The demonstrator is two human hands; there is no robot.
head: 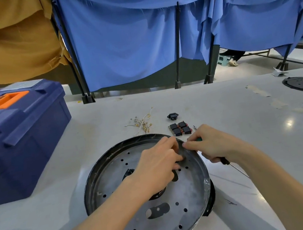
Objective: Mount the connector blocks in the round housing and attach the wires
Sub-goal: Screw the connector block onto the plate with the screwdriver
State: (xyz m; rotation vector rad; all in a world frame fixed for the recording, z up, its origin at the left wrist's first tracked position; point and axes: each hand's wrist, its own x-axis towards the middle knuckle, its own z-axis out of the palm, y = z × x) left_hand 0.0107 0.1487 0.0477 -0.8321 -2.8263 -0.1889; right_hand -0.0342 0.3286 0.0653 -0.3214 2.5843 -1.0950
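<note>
Both hands meet at the far right wall of the shallow round black metal housing point(180, 218), which lies flat on the pale worktop point(246, 130) close to the person, probably to seat a part there. The left hand point(159, 164) reaches in from inside, fingers bent; what they pinch I cannot tell. The right hand point(211, 145) grips a green-and-black screwdriver point(224, 161) — kept ready. Four black-and-red connector blocks point(179, 128) and thin pale wires point(143, 122) wait just beyond the rim; the housing's grey floor is drilled with holes.

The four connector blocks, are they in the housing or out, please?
Out: the blocks lie together on the table, beyond the housing rim.
</note>
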